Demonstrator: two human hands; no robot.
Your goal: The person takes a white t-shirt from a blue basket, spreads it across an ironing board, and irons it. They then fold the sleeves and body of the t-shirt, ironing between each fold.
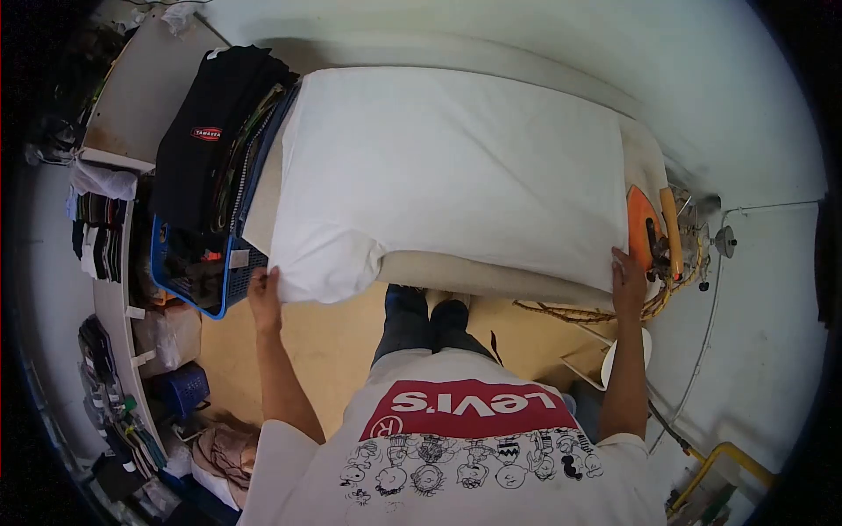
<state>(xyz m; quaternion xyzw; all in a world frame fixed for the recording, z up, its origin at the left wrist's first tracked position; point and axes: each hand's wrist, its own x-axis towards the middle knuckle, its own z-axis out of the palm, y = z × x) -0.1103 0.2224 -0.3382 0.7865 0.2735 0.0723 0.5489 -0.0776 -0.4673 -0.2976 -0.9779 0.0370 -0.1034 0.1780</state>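
A white T-shirt [456, 167] is spread flat on the padded ironing table [474, 273]. Its long axis is laid across the view, sleeve end to the left and hem to the right, so it is spanned end to end by both arms. The near sleeve's edge is pinched in the grip of the left hand [265, 302]. The right hand [628, 282] is laid on the hem corner; whether cloth is pinched there cannot be told. An orange iron [643, 226] is seen just beyond the right hand, and a blue basket [230, 285] just beside the left.

Both arms stretch forward, wide apart, left hand [263, 299] and right hand [628, 280] palm-down.
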